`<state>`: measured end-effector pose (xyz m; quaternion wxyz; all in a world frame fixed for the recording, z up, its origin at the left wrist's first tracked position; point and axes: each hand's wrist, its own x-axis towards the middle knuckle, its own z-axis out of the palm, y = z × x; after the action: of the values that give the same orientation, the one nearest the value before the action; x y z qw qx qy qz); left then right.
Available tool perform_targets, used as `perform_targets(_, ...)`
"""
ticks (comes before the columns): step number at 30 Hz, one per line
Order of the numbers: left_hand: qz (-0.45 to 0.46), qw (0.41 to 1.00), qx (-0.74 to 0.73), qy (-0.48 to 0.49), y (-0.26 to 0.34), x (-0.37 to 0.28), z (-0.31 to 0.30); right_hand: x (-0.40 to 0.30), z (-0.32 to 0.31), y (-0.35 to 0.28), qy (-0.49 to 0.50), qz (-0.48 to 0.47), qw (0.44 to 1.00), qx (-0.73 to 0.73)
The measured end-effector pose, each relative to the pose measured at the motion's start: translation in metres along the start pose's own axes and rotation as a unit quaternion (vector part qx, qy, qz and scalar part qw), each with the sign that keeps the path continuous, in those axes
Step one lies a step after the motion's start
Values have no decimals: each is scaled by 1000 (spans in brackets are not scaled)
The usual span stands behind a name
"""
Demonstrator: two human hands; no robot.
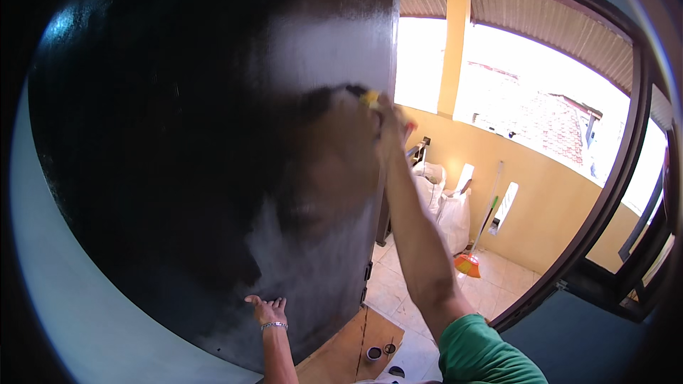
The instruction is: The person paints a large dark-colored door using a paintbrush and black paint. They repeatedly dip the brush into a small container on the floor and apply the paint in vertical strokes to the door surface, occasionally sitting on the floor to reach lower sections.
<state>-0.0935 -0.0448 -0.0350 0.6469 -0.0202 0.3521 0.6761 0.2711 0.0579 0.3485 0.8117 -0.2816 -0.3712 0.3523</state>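
My right hand [389,117] is raised at the free upper edge of a large dark door panel [203,133]. It is closed around a yellow-handled brush [369,98], whose dark end meets the panel; motion blurs it. Lower down, my left hand [269,308], a metal bracelet at its wrist, is held in front of the panel with thumb and fingers apart and nothing in it. The panel's surface is glossy and dark, with paler, hazy areas at its upper right and lower part.
Small open containers of dark liquid [374,353] stand on a brown board [341,349] on the floor. Through the doorway are white sacks [453,221], a broom with orange bristles [468,265] and a yellow wall [555,208]. A dark door frame [581,234] curves along the right.
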Motion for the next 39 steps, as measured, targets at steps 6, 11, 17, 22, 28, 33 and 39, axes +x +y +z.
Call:
perform_targets(6, 1, 1000, 8, -5, 2, -5, -4, -146, -170, 258, 83, 45, 994, -50)
perform_targets(11, -65, 995, 39, -63, -52, -11, 30, -62, -242, 216, 115, -4, 947, -301)
perform_targets(17, 8, 1000, 5, -20, 5, -1, -9, -75, 83, -5, 25, -73, 996, 47)
perform_targets(22, -1, 1000, 17, 12, 1, 2, -4, -145, 0, 126, 116, 12, 992, 51)
perform_targets(28, -10, 1000, 24, -5, -4, 2, -5, -272, -91, 234, 227, 163, 954, -108)
perform_targets(33, 4, 1000, 2, 26, -4, 9, -9, -200, 64, 104, 173, 65, 982, -36)
perform_targets(39, 6, 1000, -4, 21, -5, 10, -10, -181, 125, 29, 20, -153, 987, 47)
